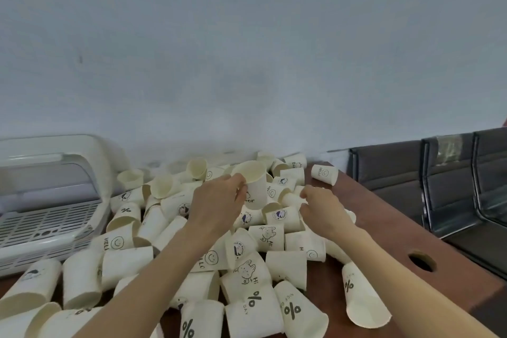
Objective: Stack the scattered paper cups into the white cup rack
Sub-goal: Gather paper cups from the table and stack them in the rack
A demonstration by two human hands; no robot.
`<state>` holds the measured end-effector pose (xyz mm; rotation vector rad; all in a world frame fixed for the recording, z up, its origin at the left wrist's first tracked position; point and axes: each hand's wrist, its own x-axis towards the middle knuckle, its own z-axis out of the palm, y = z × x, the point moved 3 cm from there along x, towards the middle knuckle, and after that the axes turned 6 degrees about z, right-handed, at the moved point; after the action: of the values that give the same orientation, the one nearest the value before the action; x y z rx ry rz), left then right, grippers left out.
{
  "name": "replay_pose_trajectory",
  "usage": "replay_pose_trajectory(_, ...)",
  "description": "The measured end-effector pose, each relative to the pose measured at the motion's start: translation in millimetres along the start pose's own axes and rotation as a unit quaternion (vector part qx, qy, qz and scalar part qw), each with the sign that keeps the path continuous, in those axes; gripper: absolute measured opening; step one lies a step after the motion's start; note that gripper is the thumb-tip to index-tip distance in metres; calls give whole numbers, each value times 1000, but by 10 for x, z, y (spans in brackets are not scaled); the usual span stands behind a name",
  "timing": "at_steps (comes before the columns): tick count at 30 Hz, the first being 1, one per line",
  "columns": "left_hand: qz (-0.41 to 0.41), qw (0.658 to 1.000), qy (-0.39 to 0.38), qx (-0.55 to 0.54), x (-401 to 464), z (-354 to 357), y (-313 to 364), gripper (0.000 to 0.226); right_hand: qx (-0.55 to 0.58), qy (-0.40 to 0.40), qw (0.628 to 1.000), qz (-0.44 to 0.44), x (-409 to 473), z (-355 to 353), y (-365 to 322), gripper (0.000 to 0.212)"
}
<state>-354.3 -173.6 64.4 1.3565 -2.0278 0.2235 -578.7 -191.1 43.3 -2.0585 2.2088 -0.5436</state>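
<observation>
An upright cream paper cup (253,186) is being gripped by the curled fingers of the left hand (216,203) above the far heap of scattered printed cups (247,269). A smaller tipped cup (291,198) is being pinched by the right hand (319,207). The white slatted plastic rack (46,217) is sitting left.
</observation>
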Motion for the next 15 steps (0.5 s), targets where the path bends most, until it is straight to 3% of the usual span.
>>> replay_pose_trajectory(15, 7, 998, -57, 13, 873, 963, 448, 26, 14, 10, 990, 140, 1155, 287, 1015, 27)
